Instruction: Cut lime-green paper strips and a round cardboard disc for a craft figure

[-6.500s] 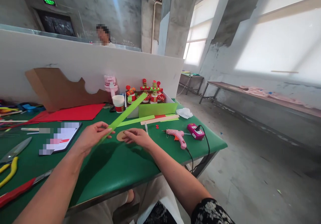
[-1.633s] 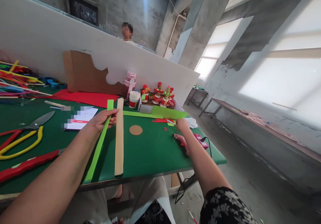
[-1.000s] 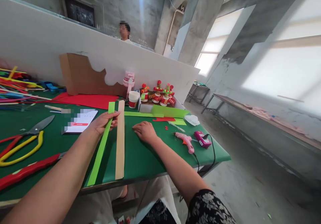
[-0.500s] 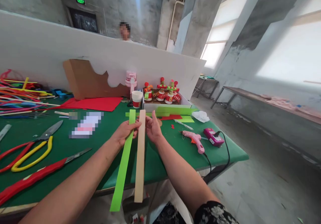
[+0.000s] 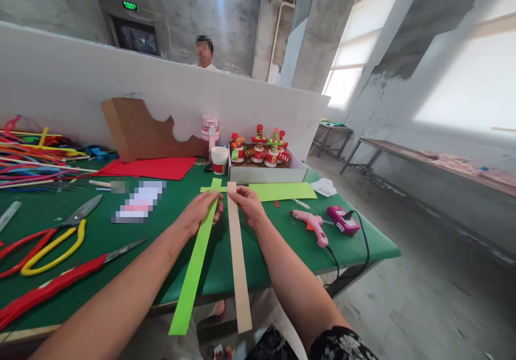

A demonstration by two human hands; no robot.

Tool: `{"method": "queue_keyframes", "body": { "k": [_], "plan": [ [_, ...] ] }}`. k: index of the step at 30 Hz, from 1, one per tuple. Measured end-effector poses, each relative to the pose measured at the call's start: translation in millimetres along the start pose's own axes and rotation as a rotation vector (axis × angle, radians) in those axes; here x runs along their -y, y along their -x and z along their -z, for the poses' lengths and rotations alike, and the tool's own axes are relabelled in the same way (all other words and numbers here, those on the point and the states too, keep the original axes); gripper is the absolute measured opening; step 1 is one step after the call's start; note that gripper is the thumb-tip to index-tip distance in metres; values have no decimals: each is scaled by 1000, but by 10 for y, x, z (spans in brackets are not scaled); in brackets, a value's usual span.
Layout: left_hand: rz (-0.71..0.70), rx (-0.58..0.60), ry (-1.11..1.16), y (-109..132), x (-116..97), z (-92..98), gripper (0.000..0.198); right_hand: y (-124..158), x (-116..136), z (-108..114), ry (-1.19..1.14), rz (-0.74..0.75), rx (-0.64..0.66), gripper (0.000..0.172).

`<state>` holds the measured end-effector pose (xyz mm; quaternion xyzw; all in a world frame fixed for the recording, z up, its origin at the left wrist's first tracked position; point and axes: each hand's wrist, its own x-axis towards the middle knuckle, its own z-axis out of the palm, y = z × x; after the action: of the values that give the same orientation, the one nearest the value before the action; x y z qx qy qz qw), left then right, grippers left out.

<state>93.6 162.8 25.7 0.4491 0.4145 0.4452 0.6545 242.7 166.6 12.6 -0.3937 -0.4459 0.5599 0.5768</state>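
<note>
My left hand [image 5: 199, 211] is closed on the upper end of a bright green paper strip [image 5: 192, 268], which slants down past the table edge. Between thumb and fingers, my right hand [image 5: 250, 204] pinches the top of a beige paper strip [image 5: 239, 268]. Both strips hang with their lower ends nearer to me, and a gap separates them. Just beyond my hands lies a wider green paper sheet [image 5: 282, 191], flat on the table. A narrower green piece also lies there, partly behind the tops of the held strips.
A pink glue gun [image 5: 314, 225] and a purple box [image 5: 343, 221] with a cord lie right. Large scissors [image 5: 78, 209] and a red-handled tool [image 5: 56, 285] lie left. Paper cups [image 5: 220, 162] and a tray [image 5: 268, 174] of red-and-green figures stand behind. A person [image 5: 205, 54] is beyond the partition.
My right hand, half open beside the beige strip before, now pinches its top. That strip has moved away from the green one, its lower end swinging right. My left hand keeps the green strip.
</note>
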Motion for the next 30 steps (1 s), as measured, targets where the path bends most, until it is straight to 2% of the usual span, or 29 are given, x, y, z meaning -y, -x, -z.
{"method": "queue_keyframes", "body": {
  "k": [7,12,15,18,23,26,28,30],
  "plan": [
    [38,-24,11,-60,-25,116,19,-13,-64,57,222,-123,22,22],
    [60,-50,13,-70,-41,166,16,-45,-5,278,363,-76,-88,27],
    [69,-55,11,-78,-38,181,15,-38,29,291,337,-59,-107,26],
    [83,-59,13,-100,-14,195,14,-14,31,194,256,-82,-35,23],
    [100,17,16,-137,91,156,23,-15,-69,46,112,-13,10,43],
    [114,82,4,-139,151,114,28,-28,-151,-2,92,59,17,47],
    [122,110,-5,-139,168,103,30,-39,-148,-14,344,113,31,41],
    [127,134,-8,-142,171,111,30,-59,-56,28,715,162,46,37]
  ]
}}
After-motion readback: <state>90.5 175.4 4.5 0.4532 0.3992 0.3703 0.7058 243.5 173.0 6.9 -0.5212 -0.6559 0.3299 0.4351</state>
